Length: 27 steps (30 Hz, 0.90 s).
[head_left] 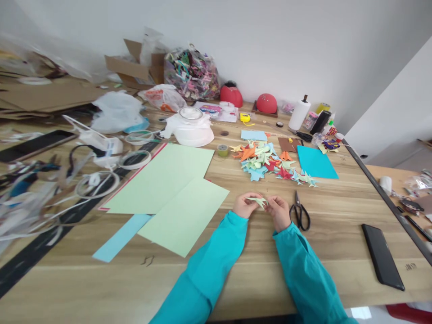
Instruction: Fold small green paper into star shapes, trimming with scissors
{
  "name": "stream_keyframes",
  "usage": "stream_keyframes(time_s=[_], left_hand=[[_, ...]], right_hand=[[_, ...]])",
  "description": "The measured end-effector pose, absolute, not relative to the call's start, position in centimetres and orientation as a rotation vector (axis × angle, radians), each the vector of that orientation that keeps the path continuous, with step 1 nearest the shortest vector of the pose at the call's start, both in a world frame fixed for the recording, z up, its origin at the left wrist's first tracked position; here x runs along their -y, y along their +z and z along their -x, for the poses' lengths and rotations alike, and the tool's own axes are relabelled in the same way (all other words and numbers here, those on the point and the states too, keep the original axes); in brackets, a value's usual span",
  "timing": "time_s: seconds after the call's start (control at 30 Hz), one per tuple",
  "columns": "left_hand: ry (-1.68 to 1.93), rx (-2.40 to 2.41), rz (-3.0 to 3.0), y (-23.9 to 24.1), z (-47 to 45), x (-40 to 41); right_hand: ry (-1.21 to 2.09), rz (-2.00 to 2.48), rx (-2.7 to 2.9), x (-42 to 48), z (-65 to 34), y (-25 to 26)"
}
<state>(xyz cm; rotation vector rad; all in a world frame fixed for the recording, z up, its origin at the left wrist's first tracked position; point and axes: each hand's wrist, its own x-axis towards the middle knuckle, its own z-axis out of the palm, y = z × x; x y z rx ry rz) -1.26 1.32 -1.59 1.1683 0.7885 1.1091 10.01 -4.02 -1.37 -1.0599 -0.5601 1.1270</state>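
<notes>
Between my two hands is a small folded piece of pale green paper [259,200] with pointed tips. My left hand [243,206] pinches its left side, and the fingers of my right hand [278,210] close on its right end. Just right of my right hand lie black-handled scissors [299,213], blades pointing away from me. Beyond my hands sits a pile of folded paper shapes [263,158] in orange, green, blue, red and yellow. Large light green sheets [187,216] overlap on the table to the left, with a blue paper strip [120,238] partly beneath them.
A bright blue sheet [317,162] lies right of the pile, and a roll of tape [222,150] stands left of it. A black phone [382,256] rests at the right. Cables [97,184] and a power strip [110,148] clutter the left. Bags and boxes line the wall.
</notes>
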Motion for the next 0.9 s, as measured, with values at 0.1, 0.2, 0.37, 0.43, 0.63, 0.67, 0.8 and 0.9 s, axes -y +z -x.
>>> stream_keyframes(time_s=[0.1,0.2,0.37,0.43,0.63,0.67,0.8,0.9], left_hand=[[1.098,-0.764,-1.195,-1.57,1.36,-1.3],[1.08,-0.751,-1.175,-1.5,1.4,-1.3],[1.019,-0.774,-1.038,-1.47,1.28,-1.26],[1.015,-0.779,-0.949,-1.46,1.2,-1.23],[1.006,-0.753,-0.804,-1.35,1.1,-1.23],[0.999,-0.75,-0.803,-1.31,1.11,-1.23],[0.986,-0.733,-0.799,-1.09,1.26,-1.22],[0.991,-0.715,-0.807,-0.95,1.38,-1.21]], right_hand=[[1.131,1.068,0.546,4.0,-10.01,-1.45],[1.127,1.071,0.534,3.98,-9.95,-1.48],[0.97,1.053,0.642,4.07,-10.03,-1.33],[0.894,1.072,0.712,4.18,-10.23,-1.27],[0.661,1.161,0.995,4.48,-10.81,-1.41],[0.651,1.171,1.027,4.5,-10.82,-1.47],[0.691,1.21,1.064,4.43,-10.71,-1.73],[0.71,1.244,1.089,4.34,-10.62,-1.88]])
